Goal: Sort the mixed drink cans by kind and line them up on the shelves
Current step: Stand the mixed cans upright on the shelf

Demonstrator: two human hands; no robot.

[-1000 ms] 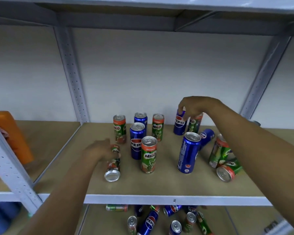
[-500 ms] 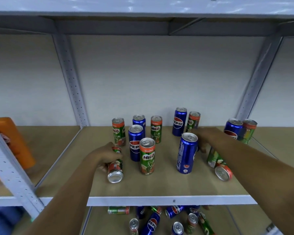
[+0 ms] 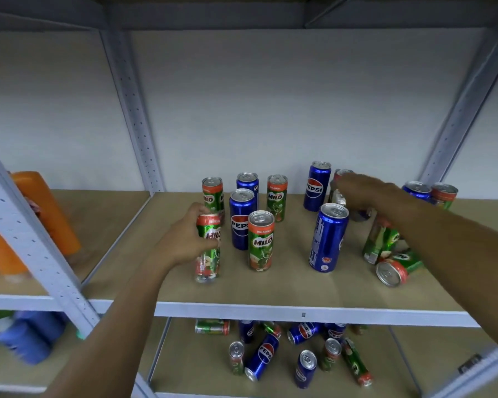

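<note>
Milo can point(image 3: 208, 248) upright — left hand point(image 3: 184, 242) gripping

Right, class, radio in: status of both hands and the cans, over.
Left hand grips a Milo can, upright. Right hand blurred, reaching over back cans; grip unclear. Kinds mixed on shelf; one Milo lying down.

Looks like a storeroom or shop stockroom. Bolted grey metal racking point(image 3: 140, 116) with perforated uprights, fibreboard shelves point(image 3: 285, 285), plain white wall point(image 3: 270, 104) behind. Stock is retail drinks: Milo cans point(image 3: 260, 241), Pepsi cans point(image 3: 327, 238), more loose cans point(image 3: 260, 356) on the shelf below, orange packs point(image 3: 48, 211) in the next bay.
</note>
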